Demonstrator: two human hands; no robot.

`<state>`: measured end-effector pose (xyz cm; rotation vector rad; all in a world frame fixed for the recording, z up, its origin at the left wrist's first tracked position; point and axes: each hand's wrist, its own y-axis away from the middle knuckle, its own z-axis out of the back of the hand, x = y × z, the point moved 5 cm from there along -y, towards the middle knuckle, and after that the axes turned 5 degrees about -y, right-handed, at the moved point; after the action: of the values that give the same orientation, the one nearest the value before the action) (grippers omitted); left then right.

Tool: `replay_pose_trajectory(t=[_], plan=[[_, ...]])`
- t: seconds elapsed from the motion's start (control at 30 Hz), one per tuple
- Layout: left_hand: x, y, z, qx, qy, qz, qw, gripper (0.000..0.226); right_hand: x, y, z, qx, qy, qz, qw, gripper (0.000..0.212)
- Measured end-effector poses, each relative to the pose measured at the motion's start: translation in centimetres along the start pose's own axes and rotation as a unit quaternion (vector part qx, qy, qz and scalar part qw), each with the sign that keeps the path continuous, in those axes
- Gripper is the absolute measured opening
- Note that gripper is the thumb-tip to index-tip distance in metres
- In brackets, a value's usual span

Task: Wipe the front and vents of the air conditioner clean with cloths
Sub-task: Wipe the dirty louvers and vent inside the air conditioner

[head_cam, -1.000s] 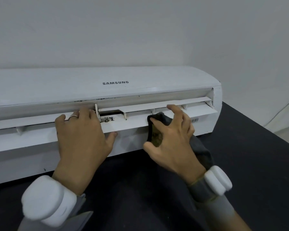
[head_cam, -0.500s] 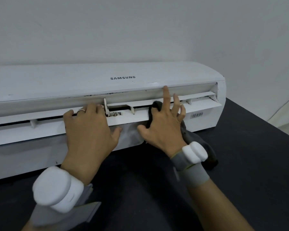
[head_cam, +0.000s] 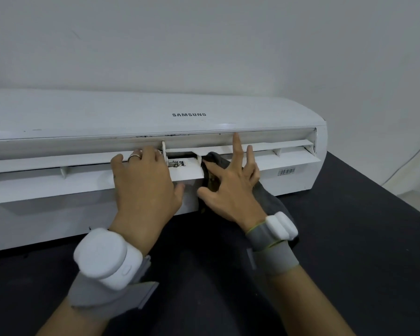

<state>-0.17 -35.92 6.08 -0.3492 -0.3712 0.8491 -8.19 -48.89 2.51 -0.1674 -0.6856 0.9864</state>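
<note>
Now pressing the cloth (head_cam: pixel 269 200) down under the splayed right hand (head_cam: pixel 230 190). Left hand (head_cam: pixel 143 187) flat-fingered on the flap (head_cam: pixel 46 187) alongside.

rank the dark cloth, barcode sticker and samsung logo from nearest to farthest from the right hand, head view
1. dark cloth: under the right hand, touching it
2. barcode sticker: just to the right, low on the air conditioner front
3. samsung logo: up and left, on the top panel
</note>
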Motion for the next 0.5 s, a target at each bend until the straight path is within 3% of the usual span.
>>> replay_pose_trajectory(t=[0.23,0.5], plan=[[-0.4,0.2,-0.3,0.006,-0.005,-0.002,1.000,0.068,-0.2,-1.2,0.3,0.015,0.087,0.014,0.996,0.039],[-0.1,0.0,0.0,0.001,0.009,-0.004,1.000,0.067,0.4,0.2,1.4,0.011,0.066,0.029,0.997,0.048]])
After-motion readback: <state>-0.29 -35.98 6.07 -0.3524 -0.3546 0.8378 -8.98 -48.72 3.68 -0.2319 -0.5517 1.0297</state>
